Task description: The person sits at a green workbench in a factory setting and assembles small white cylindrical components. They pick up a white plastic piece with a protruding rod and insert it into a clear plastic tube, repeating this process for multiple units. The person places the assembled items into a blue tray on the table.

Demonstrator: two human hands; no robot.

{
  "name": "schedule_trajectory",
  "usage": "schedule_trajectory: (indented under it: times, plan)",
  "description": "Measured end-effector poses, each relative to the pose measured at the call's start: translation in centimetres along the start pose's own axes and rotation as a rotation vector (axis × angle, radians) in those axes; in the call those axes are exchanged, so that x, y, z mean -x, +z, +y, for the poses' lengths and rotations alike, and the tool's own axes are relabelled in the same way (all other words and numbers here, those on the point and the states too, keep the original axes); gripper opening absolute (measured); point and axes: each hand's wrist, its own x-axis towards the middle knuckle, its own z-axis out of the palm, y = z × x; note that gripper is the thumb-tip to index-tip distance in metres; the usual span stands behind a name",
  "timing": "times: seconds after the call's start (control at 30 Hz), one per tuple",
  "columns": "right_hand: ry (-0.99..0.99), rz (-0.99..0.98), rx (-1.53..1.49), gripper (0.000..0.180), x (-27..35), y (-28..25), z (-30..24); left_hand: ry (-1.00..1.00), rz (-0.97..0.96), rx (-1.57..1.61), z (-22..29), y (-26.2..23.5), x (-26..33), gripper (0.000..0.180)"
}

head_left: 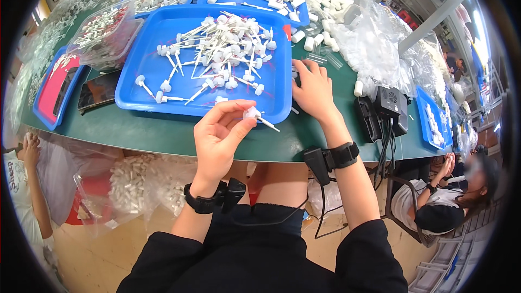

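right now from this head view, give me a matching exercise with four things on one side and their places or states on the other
Things:
1. left hand
2. right hand
3. big blue tray
4. red tray

Places or states:
A. at the table's far left edge
B. resting on the green table beside the big tray's right rim
C. pinching a small white capped stick
D. holding a loose pile of white capped sticks

Pairs: 1-C, 2-B, 3-D, 4-A
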Motion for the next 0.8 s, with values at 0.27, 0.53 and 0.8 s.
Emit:
schedule_trajectory:
  times: [0.27, 0.53, 0.8]
  plan:
    - [0.024, 0.097, -0.341, 0.033, 0.6, -1.7, 2.0, -0.017, 0.078, 0.121, 0.2, -0.4, -0.2, 0.022]
    - [-0.091, 0.136, -0.655, 0.031, 0.0, -4.6, -4.2, 0.011, 0.073, 0.126, 0.1, -0.5, -0.3, 0.023]
    - [-0.185, 0.029, -0.568, 0.046, 0.2, -2.2, -6.6, -0.009, 0.103, 0.212, 0.2, -0.8, -0.2, 0.022]
